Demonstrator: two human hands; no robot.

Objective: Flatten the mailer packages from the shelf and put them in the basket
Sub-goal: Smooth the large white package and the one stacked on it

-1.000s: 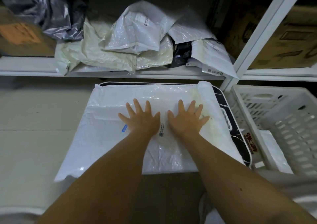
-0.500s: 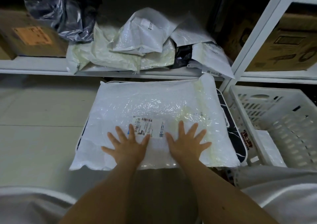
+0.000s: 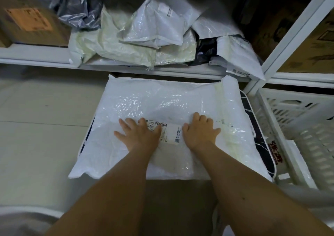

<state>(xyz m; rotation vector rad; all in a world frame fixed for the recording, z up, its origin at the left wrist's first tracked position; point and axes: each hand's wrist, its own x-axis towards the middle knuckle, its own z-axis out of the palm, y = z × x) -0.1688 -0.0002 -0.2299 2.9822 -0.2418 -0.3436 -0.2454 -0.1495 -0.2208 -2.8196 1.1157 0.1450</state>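
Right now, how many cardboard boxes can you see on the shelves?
2: one cardboard box at the shelf's left end, another box in the right bay beyond the upright. More may be hidden.

Shelf: carries crumpled mailers, cardboard box.
Floor: carries white basket.

white mailer — barcoded label, white slotted basket

A storeroom or parcel-sorting space: white metal shelving holds crumpled mailer bags and cardboard boxes, with a white plastic basket on the right and a plain tiled floor.
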